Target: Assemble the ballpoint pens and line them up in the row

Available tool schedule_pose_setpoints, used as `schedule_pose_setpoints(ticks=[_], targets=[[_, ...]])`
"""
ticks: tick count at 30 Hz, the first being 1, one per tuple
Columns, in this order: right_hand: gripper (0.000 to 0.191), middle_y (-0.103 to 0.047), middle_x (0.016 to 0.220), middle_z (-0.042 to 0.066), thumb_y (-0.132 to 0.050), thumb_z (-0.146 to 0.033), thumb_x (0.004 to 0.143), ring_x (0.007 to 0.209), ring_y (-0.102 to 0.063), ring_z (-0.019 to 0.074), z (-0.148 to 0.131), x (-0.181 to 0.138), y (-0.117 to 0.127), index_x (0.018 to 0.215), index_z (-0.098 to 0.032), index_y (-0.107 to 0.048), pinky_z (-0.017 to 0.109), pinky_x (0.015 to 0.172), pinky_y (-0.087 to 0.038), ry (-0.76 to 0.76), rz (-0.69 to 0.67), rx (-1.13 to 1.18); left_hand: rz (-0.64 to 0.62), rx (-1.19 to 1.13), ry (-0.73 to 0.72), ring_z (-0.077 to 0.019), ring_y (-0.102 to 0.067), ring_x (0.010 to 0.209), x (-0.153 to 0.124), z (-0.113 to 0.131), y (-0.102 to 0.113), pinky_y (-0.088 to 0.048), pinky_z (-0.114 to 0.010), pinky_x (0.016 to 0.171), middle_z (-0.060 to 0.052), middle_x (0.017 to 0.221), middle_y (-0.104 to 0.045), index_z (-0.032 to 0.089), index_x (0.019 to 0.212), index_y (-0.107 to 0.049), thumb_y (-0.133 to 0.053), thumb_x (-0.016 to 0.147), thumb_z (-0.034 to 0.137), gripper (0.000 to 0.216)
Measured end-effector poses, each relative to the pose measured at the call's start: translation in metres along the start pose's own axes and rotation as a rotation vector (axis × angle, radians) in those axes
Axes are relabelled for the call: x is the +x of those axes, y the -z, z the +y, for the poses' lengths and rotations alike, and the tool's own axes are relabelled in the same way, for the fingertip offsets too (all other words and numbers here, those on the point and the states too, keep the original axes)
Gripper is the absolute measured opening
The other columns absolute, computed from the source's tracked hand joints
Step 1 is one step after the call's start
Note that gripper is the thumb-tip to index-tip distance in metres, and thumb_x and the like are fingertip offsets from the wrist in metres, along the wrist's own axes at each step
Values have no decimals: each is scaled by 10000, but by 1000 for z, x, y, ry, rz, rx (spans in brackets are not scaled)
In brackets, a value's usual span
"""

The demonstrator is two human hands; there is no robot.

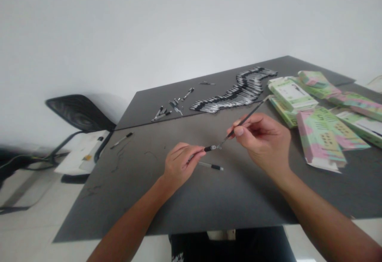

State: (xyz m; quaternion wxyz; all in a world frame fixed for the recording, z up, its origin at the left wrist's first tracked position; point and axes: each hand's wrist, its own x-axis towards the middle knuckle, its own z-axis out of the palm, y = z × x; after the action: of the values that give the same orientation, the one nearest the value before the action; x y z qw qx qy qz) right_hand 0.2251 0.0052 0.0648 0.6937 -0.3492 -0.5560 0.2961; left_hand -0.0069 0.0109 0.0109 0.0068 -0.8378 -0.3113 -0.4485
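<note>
My left hand (180,162) pinches a short pen barrel (208,148) with a black grip, its open end pointing right. My right hand (262,136) pinches a long thin dark refill (249,116), its tip meeting the barrel's open end above the dark grey table (179,198). Another pen (211,166) lies flat on the table just below the left hand's fingers.
A long row of pens (238,93) lies at the back of the table, with loose pen parts (168,109) to its left. Pastel green and pink boxes (320,134) fill the right side. One pen (121,140) lies near the left edge; a black chair (79,113) stands beyond.
</note>
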Motion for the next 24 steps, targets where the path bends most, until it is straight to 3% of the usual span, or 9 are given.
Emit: schedule_pose_setpoints(ticks=[8,16,24], targets=[[74,-812,798,-11,-847,-268,899,690,-769,146,4,-3,-2,882,-256,-777,251,667,-621,35,-17,23,10,3,-13,-159,-740,771,2,2,1,-591,-283,795,-20,875,-835,199,1043,-742,-717,1043,226,36],[62,-818,812,-8,-839,-256,900,696,-774,153,7,-4,-1,900,-255,-778,260,669,-622,37,-11,-32,11,-34,12,-159,-743,781,0,3,0,-595,-283,811,-26,883,-840,198,1037,-760,-730,1032,215,35],[72,-863,891,-8,-827,-212,881,707,-774,143,9,-10,-6,934,-259,-840,237,635,-593,55,-150,-248,22,-123,210,-139,-695,716,-2,14,-3,-570,-247,726,-13,857,-820,208,991,-786,-741,1018,248,66]])
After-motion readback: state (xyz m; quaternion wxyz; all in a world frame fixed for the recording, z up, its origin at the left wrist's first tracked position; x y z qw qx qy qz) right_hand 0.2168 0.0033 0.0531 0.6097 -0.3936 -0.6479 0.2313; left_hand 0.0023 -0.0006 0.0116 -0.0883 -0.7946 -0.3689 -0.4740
